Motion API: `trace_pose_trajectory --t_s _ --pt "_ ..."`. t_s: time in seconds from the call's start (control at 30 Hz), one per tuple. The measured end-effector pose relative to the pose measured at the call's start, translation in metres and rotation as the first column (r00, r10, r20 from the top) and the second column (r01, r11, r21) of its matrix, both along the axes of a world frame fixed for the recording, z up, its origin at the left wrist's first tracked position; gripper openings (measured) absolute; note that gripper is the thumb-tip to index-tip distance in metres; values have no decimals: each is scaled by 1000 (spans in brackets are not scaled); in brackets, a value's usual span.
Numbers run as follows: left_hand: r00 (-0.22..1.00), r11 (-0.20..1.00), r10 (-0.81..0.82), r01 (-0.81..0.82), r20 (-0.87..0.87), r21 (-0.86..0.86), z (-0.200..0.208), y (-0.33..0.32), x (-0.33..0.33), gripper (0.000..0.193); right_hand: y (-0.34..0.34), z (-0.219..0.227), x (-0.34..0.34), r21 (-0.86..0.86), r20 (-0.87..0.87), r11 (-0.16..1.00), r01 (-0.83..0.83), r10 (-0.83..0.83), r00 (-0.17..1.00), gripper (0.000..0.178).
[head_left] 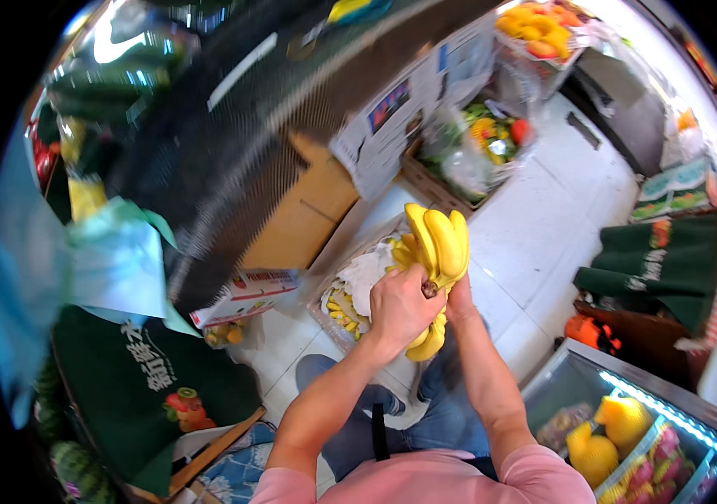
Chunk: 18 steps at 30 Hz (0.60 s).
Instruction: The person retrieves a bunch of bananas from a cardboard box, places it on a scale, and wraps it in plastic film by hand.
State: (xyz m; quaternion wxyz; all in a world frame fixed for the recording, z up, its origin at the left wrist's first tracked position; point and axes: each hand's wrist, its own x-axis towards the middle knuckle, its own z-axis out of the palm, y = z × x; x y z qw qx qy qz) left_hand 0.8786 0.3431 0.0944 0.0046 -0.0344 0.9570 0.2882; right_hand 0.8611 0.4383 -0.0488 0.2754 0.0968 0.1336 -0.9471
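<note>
Here, bananas (440, 241) sit between left hand (403, 307) and right hand (460, 300), both grasping them near the stem (431, 290).

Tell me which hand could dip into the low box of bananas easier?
Probably the left hand: it's nearer the box, which lies toward that side. The right hand is farther across. Both hands are at the lifted bunch, though.

Single head-worn view, wide fisheye. It looks steeply downward from above the pink shirt (447, 483), seen close at bottom centre. The left hand (402, 304) and right hand (460, 301) appear near, just below mid-frame; the floor (535, 202) lies farther off. Straight edges bow toward the rim.
</note>
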Motion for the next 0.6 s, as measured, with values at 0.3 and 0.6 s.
trace_pose_trajectory --t_s 0.3,0.6 --pt "926 909 -374 355 48 220 318 177 -75 17 195 344 -46 -257 198 940 225 -177 964 65" --pt "524 576 -802 806 -287 -137 415 349 -136 37 414 441 -151 -266 105 899 347 -331 938 55"
